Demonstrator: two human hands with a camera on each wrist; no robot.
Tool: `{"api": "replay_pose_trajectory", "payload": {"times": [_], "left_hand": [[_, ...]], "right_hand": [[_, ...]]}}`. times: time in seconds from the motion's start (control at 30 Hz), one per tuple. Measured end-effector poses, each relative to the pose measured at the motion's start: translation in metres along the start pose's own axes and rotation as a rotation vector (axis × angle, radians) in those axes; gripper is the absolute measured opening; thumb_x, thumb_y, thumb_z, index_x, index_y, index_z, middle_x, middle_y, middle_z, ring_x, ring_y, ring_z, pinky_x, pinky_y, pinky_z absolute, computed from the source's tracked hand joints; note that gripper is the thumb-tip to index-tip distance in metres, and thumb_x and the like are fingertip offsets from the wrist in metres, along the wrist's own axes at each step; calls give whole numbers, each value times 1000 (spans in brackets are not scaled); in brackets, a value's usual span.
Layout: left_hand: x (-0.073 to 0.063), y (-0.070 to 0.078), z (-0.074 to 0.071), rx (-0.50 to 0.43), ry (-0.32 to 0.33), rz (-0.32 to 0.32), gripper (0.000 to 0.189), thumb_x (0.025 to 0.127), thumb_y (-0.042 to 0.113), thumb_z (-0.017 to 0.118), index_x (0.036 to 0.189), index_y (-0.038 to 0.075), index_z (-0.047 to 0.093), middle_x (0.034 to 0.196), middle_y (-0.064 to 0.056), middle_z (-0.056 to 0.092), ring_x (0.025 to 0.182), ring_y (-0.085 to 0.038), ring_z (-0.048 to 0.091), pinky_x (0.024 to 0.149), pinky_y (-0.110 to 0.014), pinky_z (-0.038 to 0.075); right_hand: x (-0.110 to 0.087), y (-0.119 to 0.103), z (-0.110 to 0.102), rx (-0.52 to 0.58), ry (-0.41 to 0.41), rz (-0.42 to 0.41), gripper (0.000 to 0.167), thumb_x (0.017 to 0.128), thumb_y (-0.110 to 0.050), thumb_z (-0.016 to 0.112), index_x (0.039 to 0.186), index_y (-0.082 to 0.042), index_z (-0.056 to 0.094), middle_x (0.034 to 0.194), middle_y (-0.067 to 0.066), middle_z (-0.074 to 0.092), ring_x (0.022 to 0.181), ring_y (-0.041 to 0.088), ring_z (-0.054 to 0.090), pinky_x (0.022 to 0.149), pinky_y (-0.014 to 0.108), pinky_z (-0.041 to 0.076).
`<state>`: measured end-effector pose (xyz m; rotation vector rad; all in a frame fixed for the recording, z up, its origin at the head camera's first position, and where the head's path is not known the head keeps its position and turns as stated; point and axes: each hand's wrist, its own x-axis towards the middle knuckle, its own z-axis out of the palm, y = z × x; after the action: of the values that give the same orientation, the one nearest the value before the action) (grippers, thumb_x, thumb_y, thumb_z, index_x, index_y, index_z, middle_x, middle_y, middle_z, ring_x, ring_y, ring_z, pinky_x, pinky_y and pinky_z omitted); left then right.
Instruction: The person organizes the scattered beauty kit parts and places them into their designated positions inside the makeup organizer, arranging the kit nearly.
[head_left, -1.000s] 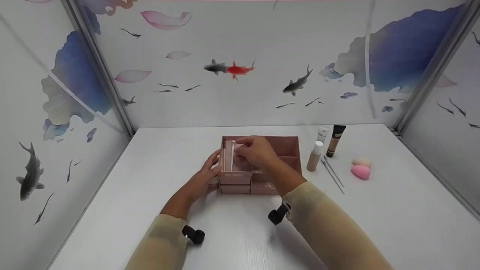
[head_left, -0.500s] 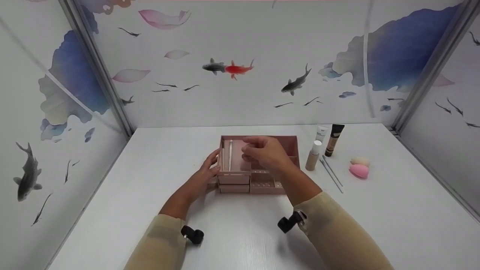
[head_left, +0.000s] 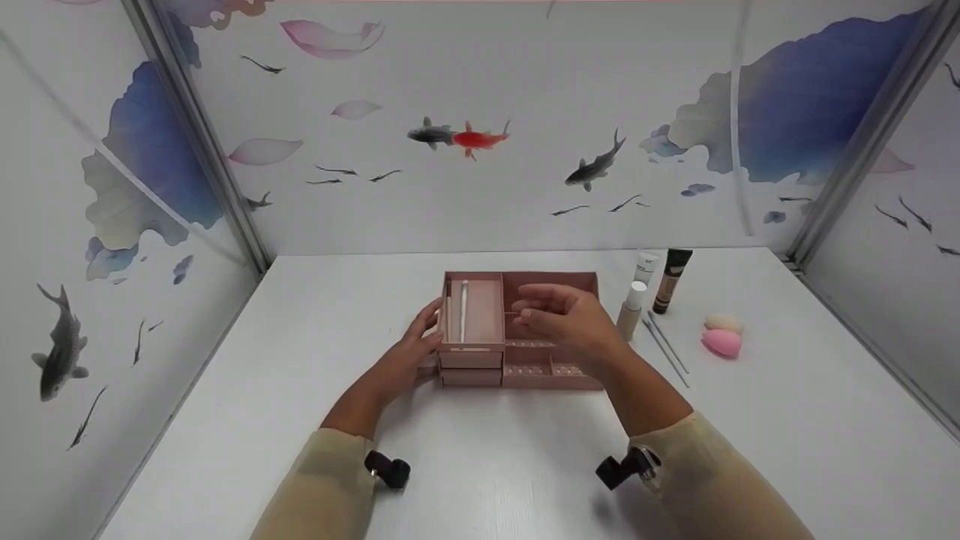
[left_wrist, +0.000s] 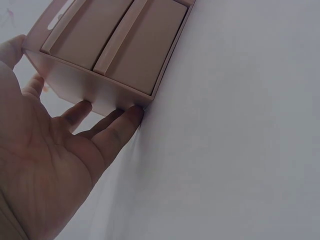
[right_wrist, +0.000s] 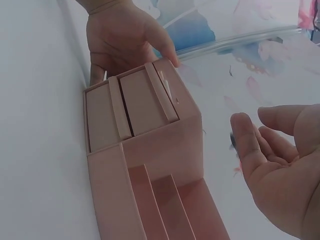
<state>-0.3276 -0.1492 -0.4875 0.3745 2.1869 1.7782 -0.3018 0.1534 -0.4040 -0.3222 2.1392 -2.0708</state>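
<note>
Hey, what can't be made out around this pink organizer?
Drawers: contents hidden in every view by their shut fronts.
Right-hand compartments: partly hidden in the head view by the right hand.
White tube: lower end behind the white-capped bottle, head view.
Beige sponge: partly behind the pink sponge, head view.

Organizer [head_left: 486, 315]: smooth, matt plastic. Desk [head_left: 480, 457]: smooth top, faint gloss. Right sleeve [head_left: 716, 469]: matt cloth. Pink sponge [head_left: 721, 343] toward the desk's back right corner: foam-like, matt. Left corner post [head_left: 204, 142]: metal, dull sheen.
</note>
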Motion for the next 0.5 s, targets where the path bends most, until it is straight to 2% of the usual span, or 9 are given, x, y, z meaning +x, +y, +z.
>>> {"api": "replay_pose_trajectory", "payload": {"times": [0.07,0.3,0.5], "left_hand": [[-1,1,1,8,2,8,62,108,62,48,163,63,19,181,0,11,165,-41,25,124,-71,33],[-2,3,1,10,2,12,62,108,63,49,162,64,19,181,0,11,165,-40,27,124,-71,33],[-3,3,1,-1,-6,11,62,109,61,48,163,62,18,181,0,10,165,-39,27,125,-70,33]], "right_hand": [[-4,1,-7,7,-4,-5,42,103,-6,70,144,-4,63,138,26,68,111,21,76,101,34,62],[-13,3,-34,-24,-7,-25,40,104,-11,70,143,-3,64,119,3,77,107,17,77,98,31,63],[-19,6,-57,-53,19,-37,43,105,-15,70,146,-2,62,125,11,76,106,14,77,97,28,63]]}}
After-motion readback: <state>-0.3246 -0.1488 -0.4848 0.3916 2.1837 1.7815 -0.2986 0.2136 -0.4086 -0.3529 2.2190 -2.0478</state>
